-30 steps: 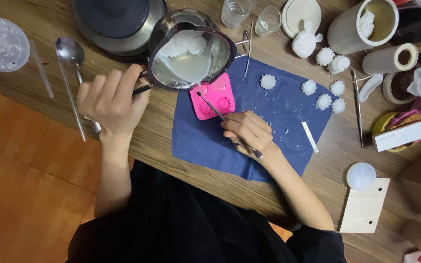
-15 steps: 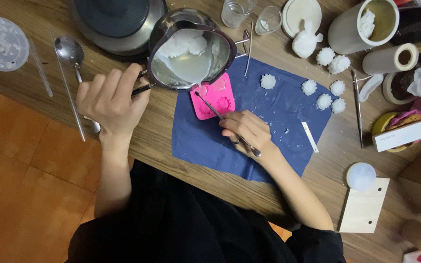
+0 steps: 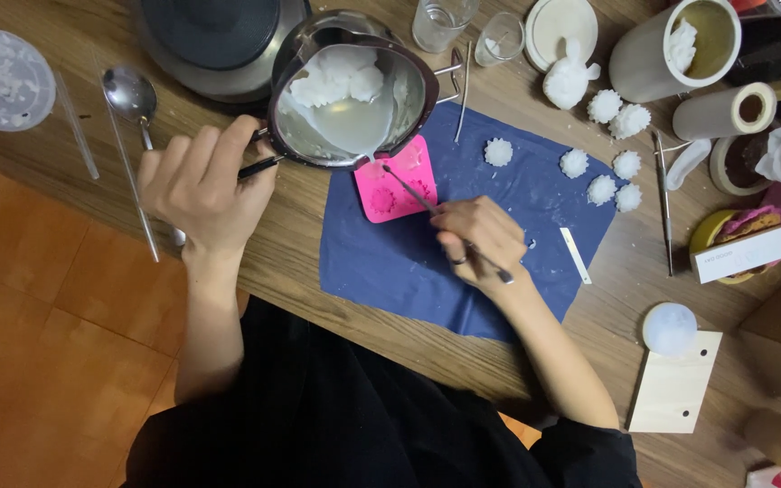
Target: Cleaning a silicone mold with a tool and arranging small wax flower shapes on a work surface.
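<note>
The right hand [image 3: 481,237] had its grip closed on a thin metal tool [image 3: 436,210], and the tip of the tool reached up over the pink mold [image 3: 397,181]. The hand rested on a dark blue cloth [image 3: 390,262] spread on the wooden counter [image 3: 300,235]. The left hand [image 3: 199,188] had its grip closed on the dark handle of a small metal pot [image 3: 352,98]. The pot was tipped toward the pink mold, and its low edge hung just over the top of the mold. Inside the pot there was clear melted wax with white lumps at the far side. The pink mold lay on the top left part of the blue cloth, just under the pot. Farther right on the cloth sat small white bumpy wax shapes [image 3: 498,151], well apart from the mold. A big spoon [image 3: 130,95] lay on the counter near the left hand. At the far edge stood a round lid [image 3: 4,79], two small glasses [image 3: 436,23], and a tall cream cup [image 3: 671,41].
</note>
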